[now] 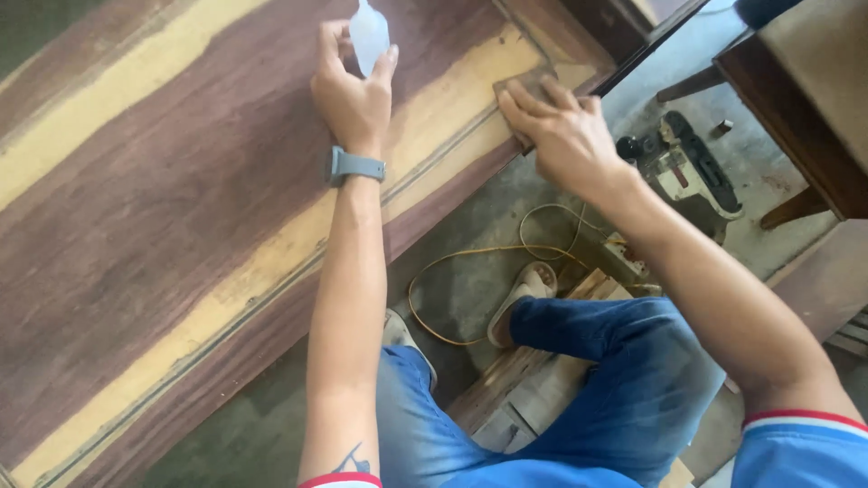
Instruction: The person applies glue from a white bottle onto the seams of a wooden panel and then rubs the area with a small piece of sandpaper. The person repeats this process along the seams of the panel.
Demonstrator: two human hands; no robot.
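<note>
Left hand (351, 95) grips a small bottle (369, 36); right hand (561, 131) presses a sanding pad (520, 89) (flat-fingered) at the panel (181, 208) edge.

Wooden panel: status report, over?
Left hand holds small white bottle over wooden panel. Right hand presses sanding pad on panel edge. Nothing in between.

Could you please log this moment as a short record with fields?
Left hand: grips a small translucent white bottle above the panel
Right hand: fingers press a small brown pad on the panel's edge
Surface: dark wooden panel with yellow streaks
Wrist: grey watch band
Floor: orange cord, power sander
</note>
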